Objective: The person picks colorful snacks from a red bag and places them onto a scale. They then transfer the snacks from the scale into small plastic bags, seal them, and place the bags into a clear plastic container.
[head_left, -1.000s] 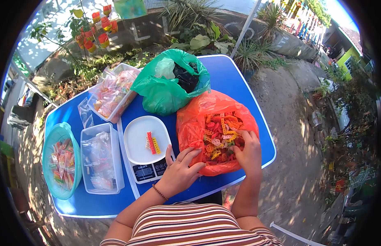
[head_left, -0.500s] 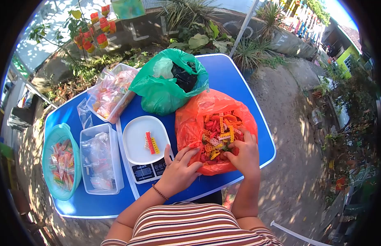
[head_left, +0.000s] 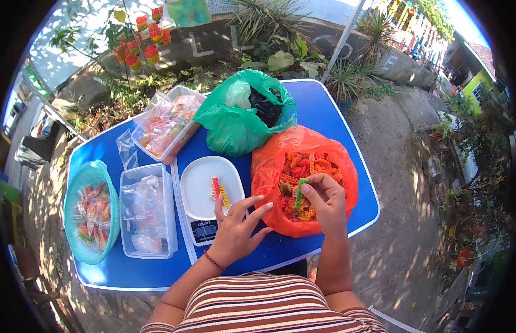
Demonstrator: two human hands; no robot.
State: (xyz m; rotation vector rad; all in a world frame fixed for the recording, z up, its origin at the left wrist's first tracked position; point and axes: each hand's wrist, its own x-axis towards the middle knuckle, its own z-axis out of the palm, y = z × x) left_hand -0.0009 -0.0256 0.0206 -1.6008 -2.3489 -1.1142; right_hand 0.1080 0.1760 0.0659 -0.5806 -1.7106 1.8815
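Between the thumb and fingers of my right hand (head_left: 327, 201) is a green lattice-patterned snack stick (head_left: 300, 193), held above the orange plastic bag (head_left: 269, 161). Red, orange and yellow snack pieces (head_left: 310, 166) fill that bag. My left hand (head_left: 240, 233), fingers spread, hovers between the bag and the kitchen scale (head_left: 203, 231), its fingertips near the bag's left edge. A white plate (head_left: 200, 205) rests on the scale. Lying on the plate are a red stick (head_left: 215, 187), a yellow one (head_left: 223, 194) and a pale one, partly hidden behind the red.
Left of the scale stand a clear tub (head_left: 172, 222) of plastic bags and a turquoise basket (head_left: 71, 216) of packed snacks. Behind are another tub (head_left: 186, 136) with bagged snacks and a green plastic bag (head_left: 230, 139). Everything sits on a blue table (head_left: 319, 105).
My right hand has come up out of the snack pieces with a green stick. My left hand has let go of the bag's edge and spread its fingers. The view has shifted slightly.
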